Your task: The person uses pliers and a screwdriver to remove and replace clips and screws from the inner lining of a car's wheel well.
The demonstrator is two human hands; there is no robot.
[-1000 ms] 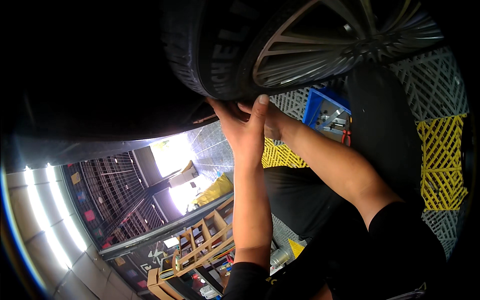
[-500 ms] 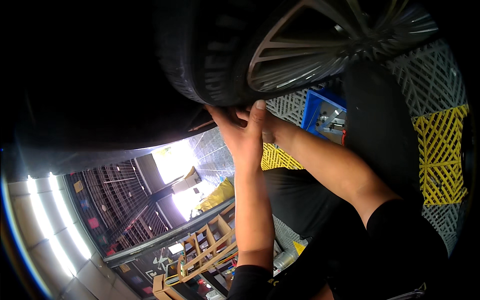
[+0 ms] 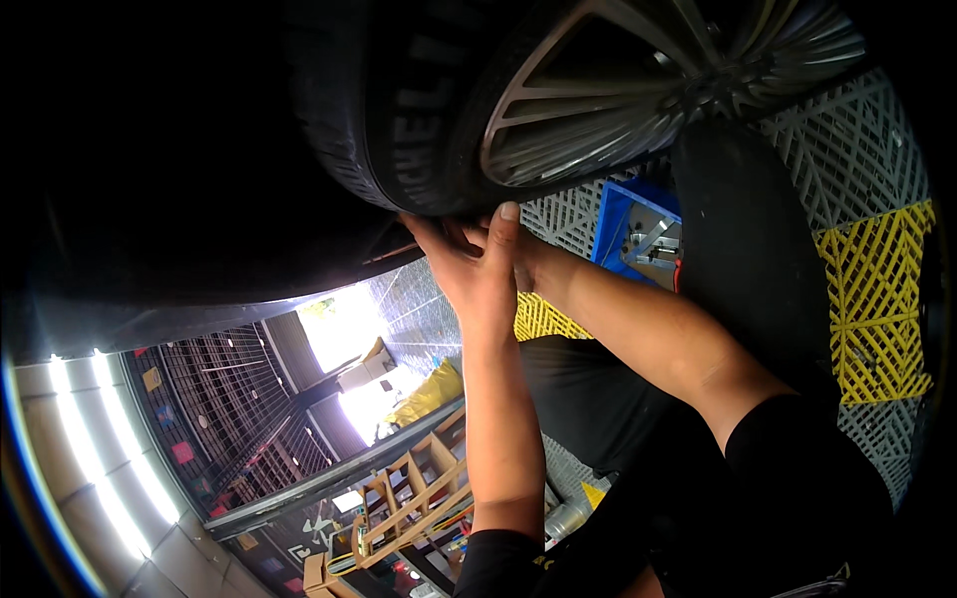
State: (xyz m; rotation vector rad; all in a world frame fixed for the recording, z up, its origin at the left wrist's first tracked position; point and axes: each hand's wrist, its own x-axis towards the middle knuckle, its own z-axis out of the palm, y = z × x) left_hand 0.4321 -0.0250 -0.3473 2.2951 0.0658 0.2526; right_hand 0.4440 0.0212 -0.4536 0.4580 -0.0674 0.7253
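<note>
A black car tyre [image 3: 414, 149] on a multi-spoke alloy wheel [image 3: 588, 110] fills the upper middle. My left hand [image 3: 471, 267] is raised to the tyre's lower edge, thumb stretched up and apart from the fingers. Those fingers reach toward the dark gap beside the tread; their tips are hidden, and I see nothing held. Behind it, my right hand [image 3: 541, 267] is mostly covered by the left, with only a bit of its fingers and its wrist showing. Whether it holds anything cannot be made out. Dark bodywork lies left of the tyre.
A blue bin [image 3: 615, 227] with metal parts stands right of my hands, beside my dark-clothed knee [image 3: 753, 229]. Grey and yellow grid tiles [image 3: 877, 299] cover the floor. At lower left are a wooden divided rack [image 3: 419, 483], a yellow bag [image 3: 429, 394] and a wire-mesh panel [image 3: 244, 409].
The view has shifted slightly, so the wheel and the blue bin sit a little further left. Both hands stay at the tyre's lower edge in nearly the same pose.
</note>
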